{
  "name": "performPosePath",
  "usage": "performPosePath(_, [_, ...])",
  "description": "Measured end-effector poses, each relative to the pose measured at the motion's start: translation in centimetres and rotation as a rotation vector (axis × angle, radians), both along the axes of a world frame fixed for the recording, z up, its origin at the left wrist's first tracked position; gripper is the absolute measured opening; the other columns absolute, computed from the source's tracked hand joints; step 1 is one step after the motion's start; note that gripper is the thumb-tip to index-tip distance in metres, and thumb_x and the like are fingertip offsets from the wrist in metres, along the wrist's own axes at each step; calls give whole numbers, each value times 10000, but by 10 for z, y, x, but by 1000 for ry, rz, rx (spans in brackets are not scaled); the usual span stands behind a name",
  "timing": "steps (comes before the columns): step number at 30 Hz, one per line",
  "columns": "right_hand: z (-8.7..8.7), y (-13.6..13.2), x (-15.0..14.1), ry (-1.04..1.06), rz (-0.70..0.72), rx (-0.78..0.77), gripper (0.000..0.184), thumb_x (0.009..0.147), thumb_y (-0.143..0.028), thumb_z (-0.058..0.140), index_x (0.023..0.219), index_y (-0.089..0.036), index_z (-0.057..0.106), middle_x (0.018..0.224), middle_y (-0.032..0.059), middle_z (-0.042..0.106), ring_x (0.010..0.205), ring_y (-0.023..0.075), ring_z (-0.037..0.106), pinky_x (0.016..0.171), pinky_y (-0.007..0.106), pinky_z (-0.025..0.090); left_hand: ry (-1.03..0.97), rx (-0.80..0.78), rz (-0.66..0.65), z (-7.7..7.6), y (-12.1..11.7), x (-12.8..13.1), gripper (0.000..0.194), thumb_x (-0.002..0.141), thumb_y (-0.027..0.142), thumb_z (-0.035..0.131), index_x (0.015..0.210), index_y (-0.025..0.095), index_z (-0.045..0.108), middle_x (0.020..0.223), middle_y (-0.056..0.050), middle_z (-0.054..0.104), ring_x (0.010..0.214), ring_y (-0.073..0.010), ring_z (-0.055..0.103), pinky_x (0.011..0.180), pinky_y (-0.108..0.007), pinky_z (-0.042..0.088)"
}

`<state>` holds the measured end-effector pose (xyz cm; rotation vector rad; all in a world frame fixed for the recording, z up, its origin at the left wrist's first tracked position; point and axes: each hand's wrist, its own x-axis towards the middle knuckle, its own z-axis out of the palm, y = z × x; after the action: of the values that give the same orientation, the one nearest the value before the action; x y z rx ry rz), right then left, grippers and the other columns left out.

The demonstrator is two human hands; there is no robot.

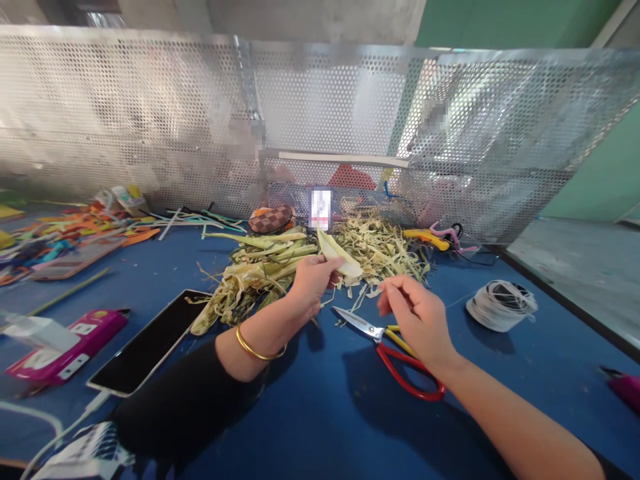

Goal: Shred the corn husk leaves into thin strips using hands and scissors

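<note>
A pale green corn husk (336,257) is pinched between the thumb and fingers of my left hand (314,283), above the blue tabletop. My right hand (417,320) is closed, thumb against curled fingers; a small whitish bit shows by its fingertips, and I cannot make out what they hold. Beneath that hand lie scissors (373,330) with one red and one yellow handle, blades pointing left toward the husks. Behind my left hand spreads a heap of corn husks (250,277). Shredded husk scraps (387,247) are piled beyond both hands.
A spool of white cord (500,307) stands at right, a thin line running from it toward my right hand. At left lie a phone (150,343) on a cable and a magenta power strip (70,347). Colourful strips (75,227) lie farther back. A perforated metal panel (330,100) borders the table.
</note>
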<state>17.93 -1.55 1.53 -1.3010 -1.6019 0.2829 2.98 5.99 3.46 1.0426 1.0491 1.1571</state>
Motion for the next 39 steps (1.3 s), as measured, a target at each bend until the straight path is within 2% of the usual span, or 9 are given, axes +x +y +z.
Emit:
performPosePath(4, [2, 7, 9, -254, 44, 341, 227, 847, -254, 580, 1073, -234, 598, 1069, 93, 642, 976, 230, 618, 850, 388, 491, -36, -129, -221, -2, -15, 6, 173, 667, 211, 666, 543, 139, 568, 452, 21, 509, 383, -53, 416, 424, -194, 302])
performPosePath(6, [5, 8, 11, -359, 113, 476, 132, 855, -179, 571, 945, -242, 644, 986, 68, 675, 975, 219, 623, 855, 382, 485, -83, -236, -317, -5, -23, 11, 167, 663, 218, 663, 550, 139, 570, 469, 22, 511, 399, -56, 428, 434, -196, 310])
performPosePath(10, [8, 2, 10, -532, 182, 625, 212, 857, -75, 522, 884, -241, 651, 866, 32, 716, 877, 177, 661, 836, 360, 483, -187, -265, -333, -11, -22, 14, 126, 630, 222, 692, 606, 131, 607, 518, 27, 520, 457, -60, 449, 467, -195, 328])
performPosePath(19, [2, -10, 1, -830, 305, 683, 236, 883, -52, 466, 955, -190, 644, 942, 41, 726, 962, 151, 631, 939, 352, 428, -189, -114, -159, -14, -6, 9, 145, 690, 222, 667, 610, 135, 582, 525, 36, 531, 463, -63, 463, 490, -195, 363])
performPosePath(26, [-10, -17, -23, -924, 502, 673, 202, 898, -105, 464, 834, -140, 652, 851, 60, 703, 847, 170, 619, 778, 330, 495, -206, -177, -77, 1, -9, 6, 159, 805, 111, 524, 648, 129, 546, 575, 10, 554, 457, -69, 519, 513, -207, 454])
performPosePath(31, [-12, -18, -24, -942, 590, 591, 201, 931, -227, 466, 963, -135, 642, 956, 78, 696, 967, 197, 602, 801, 320, 500, -170, -146, -100, -2, -11, 10, 164, 806, 109, 517, 648, 147, 499, 505, 70, 420, 341, -16, 296, 355, -156, 211])
performPosePath(33, [-8, -15, -16, -800, 502, 602, 240, 928, -279, 486, 1080, -138, 607, 1031, 91, 682, 1038, 208, 580, 860, 336, 487, -75, -71, -111, -6, -11, 11, 164, 812, 144, 505, 648, 154, 497, 488, 81, 389, 339, -17, 238, 358, -171, 159])
performPosePath(36, [0, -5, 0, -419, 107, 567, 270, 891, -222, 535, 1158, -190, 565, 1091, 109, 648, 1067, 218, 573, 902, 383, 471, 125, 157, -131, -12, -11, 12, 153, 797, 192, 511, 651, 152, 528, 494, 70, 407, 401, -42, 293, 405, -183, 216])
performPosePath(39, [8, 9, 15, 32, -167, 248, 407, 802, -326, 632, 1184, -215, 545, 1135, 111, 633, 1043, 248, 591, 846, 418, 495, 315, 381, -172, -14, -13, 11, 143, 783, 236, 519, 680, 153, 574, 521, 52, 456, 485, -73, 368, 467, -197, 273])
